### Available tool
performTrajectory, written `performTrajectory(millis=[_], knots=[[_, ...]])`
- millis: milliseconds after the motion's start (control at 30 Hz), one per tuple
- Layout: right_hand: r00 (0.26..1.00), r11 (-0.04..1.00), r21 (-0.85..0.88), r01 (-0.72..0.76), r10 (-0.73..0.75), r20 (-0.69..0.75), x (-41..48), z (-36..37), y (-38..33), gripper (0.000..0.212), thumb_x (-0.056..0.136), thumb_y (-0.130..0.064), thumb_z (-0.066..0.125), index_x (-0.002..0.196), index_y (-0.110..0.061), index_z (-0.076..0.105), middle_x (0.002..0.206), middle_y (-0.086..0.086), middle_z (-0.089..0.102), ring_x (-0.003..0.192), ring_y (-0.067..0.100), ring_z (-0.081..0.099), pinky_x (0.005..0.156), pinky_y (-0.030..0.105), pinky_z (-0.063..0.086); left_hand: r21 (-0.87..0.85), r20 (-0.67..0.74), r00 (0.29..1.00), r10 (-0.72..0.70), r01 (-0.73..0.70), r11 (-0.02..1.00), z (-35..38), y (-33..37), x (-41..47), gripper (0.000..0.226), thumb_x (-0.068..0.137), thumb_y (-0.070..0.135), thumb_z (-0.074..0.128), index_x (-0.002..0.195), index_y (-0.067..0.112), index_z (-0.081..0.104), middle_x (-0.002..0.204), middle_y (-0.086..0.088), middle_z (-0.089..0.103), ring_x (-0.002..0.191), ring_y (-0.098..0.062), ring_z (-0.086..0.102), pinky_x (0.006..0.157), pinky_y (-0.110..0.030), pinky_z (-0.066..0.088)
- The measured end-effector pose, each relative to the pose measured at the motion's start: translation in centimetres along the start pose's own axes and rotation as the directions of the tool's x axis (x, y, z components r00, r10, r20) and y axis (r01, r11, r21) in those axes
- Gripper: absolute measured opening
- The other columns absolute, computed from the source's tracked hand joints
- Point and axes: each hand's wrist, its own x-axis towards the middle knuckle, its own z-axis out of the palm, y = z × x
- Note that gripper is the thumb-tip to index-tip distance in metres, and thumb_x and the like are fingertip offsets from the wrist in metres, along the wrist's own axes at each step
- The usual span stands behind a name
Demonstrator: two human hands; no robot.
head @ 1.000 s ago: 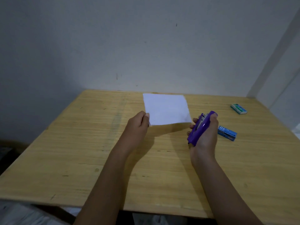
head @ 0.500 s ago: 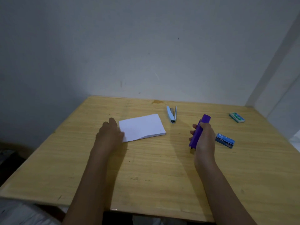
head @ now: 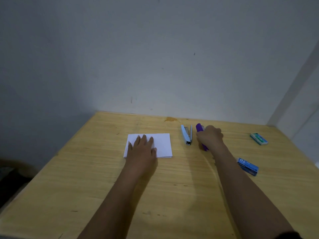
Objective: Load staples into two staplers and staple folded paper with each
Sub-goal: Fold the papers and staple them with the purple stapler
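The folded white paper (head: 162, 144) lies flat on the wooden table (head: 103, 178). My left hand (head: 142, 149) rests palm-down on its left half, fingers spread. A light blue stapler (head: 186, 136) lies to the right of the paper, hinged open in a narrow V. Just right of it, my right hand (head: 209, 136) is closed over the purple stapler (head: 199, 127), which is down at the table surface; only its two ends show past my fingers.
A blue staple box (head: 247, 166) lies right of my right forearm. A green staple box (head: 259, 138) sits near the table's far right corner. The table backs onto a grey wall, and its left edge drops to the floor.
My left hand laid the paper flat and moved on top of it. My right hand carried the purple stapler away from me and down beside the blue stapler.
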Motion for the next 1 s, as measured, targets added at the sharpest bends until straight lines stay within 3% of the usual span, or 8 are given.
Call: performTrajectory(millis=[300,433,567,633,767,1000], knots=[[0.996,0.998,-0.062,0.018,-0.023,-0.083,0.6,1.6,0.3,0.045,0.09,-0.041,0.052,0.116,-0.004,0.047,0.129,0.017,0.041,0.117,0.031,0.04,0.087,0.039,0.042,-0.07,-0.06,0.997,-0.042,0.038,0.997,1.0,0.6,0.3,0.053,0.099,0.028,0.022,0.15,0.015,0.013,0.159,-0.009,0.002,0.147,-0.023,-0.003,0.119,-0.045,-0.005],[0.999,1.0,-0.023,0.006,-0.007,-0.05,0.5,1.5,0.5,0.044,0.089,-0.038,0.053,0.115,-0.003,0.048,0.13,0.016,0.039,0.118,0.031,0.038,0.088,0.039,0.042,-0.082,-0.087,0.995,-0.046,0.038,0.996,1.3,0.5,0.3,0.053,0.099,0.029,0.024,0.149,0.016,0.015,0.159,-0.009,0.005,0.147,-0.023,0.0,0.119,-0.044,-0.003],[1.0,0.998,0.067,0.008,-0.006,-0.021,-0.2,0.8,0.2,0.043,0.088,-0.031,0.055,0.119,-0.002,0.047,0.133,0.017,0.036,0.121,0.031,0.036,0.079,0.034,0.038,-0.079,-0.114,0.992,-0.059,0.05,0.996,1.5,0.6,0.4,0.053,0.098,0.03,0.025,0.149,0.017,0.017,0.159,-0.008,0.007,0.147,-0.022,0.001,0.118,-0.047,-0.004],[0.996,0.994,0.094,0.061,-0.055,-0.068,-0.7,0.0,0.6,0.045,0.089,-0.03,0.054,0.124,-0.003,0.043,0.134,0.016,0.036,0.123,0.031,0.035,0.082,0.036,0.039,-0.06,-0.133,0.989,-0.065,0.057,0.997,1.7,0.7,0.4,0.053,0.097,0.031,0.026,0.148,0.017,0.019,0.159,-0.008,0.009,0.147,-0.022,0.002,0.116,-0.051,-0.005],[0.963,0.991,-0.031,0.131,-0.134,-0.233,-2.1,-3.1,3.8,0.044,0.086,-0.027,0.055,0.127,-0.014,0.049,0.133,0.01,0.045,0.122,0.028,0.04,0.094,0.041,0.037,-0.053,-0.175,0.982,-0.071,0.063,0.997,1.7,0.9,0.2,0.053,0.096,0.031,0.028,0.146,0.015,0.024,0.158,-0.009,0.013,0.147,-0.022,0.003,0.116,-0.054,-0.004],[0.988,0.988,-0.068,0.138,-0.132,0.075,-4.5,-6.8,11.8,0.046,0.075,-0.016,0.061,0.119,-0.03,0.057,0.131,0.004,0.048,0.12,0.025,0.046,0.1,0.046,0.041,-0.128,-0.25,0.968,0.014,-0.047,0.991,1.5,0.9,-0.1,0.046,0.096,0.02,0.036,0.141,0.008,0.037,0.153,-0.01,0.029,0.145,-0.022,0.017,0.118,-0.046,0.003]])
